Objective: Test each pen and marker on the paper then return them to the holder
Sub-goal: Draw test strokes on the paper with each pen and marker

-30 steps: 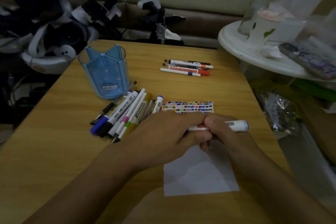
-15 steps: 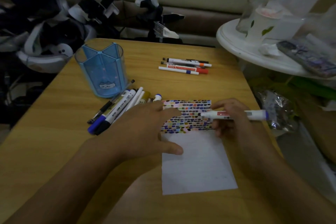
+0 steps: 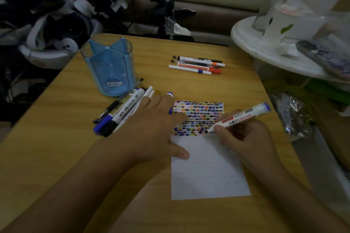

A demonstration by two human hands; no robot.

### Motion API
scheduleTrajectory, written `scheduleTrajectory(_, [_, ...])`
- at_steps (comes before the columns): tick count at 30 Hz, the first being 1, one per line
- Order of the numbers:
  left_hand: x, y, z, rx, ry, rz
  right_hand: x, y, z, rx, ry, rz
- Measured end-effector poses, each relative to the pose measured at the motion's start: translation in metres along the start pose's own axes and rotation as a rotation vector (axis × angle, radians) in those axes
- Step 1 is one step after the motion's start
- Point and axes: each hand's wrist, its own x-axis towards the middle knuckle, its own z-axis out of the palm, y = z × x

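One marker (image 3: 239,116) in right hand (image 3: 246,138) — tip down-left on paper (image 3: 208,172).

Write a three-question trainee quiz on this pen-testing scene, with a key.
1. True or false: the blue holder has pens standing in it.
2. The right hand grips a marker. Where is its tip? A) in the air B) at the coloured marks on the paper C) in the holder
3. What does the left hand rest on?

Key: 1. False, it looks empty. 2. B. 3. The paper's left edge, fingers spread, with a blue cap between them.
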Motion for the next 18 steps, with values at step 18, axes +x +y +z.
scheduleTrajectory(18, [0.0026,-0.0023,0.0023,-0.014,0.003,0.014,0.0022,0.0063,0.0066,-0.126,0.018,-0.029])
